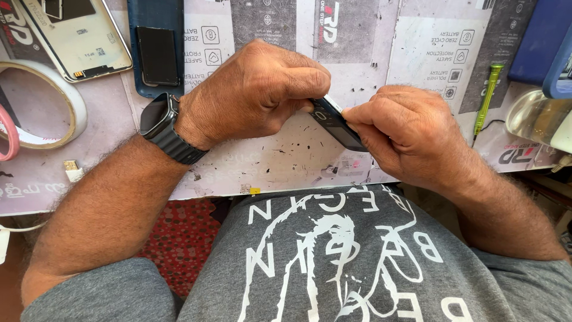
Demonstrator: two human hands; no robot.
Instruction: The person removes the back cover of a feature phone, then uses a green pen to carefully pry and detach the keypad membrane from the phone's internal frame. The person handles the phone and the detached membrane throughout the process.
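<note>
Your left hand (pixel 262 89) is curled tight over one end of a small dark phone (pixel 335 122), its fingers clenched on the slim, glossy slab; your right hand (pixel 402 134) pinches the other end, fingertips pressed along its thin pale edge; the phone sits tilted between both hands, just above the worn work mat (pixel 286 161), whose pale surface is scuffed and flecked with dark specks. A matte black watch (pixel 162 125) with a ribbed band wraps your left wrist; a wide ring of cream tape (pixel 65 98) lies at the far left; an opened phone shell (pixel 74 36) and a blue case (pixel 156 48) rest above; a slender green screwdriver (pixel 487 98) lies to the right.
</note>
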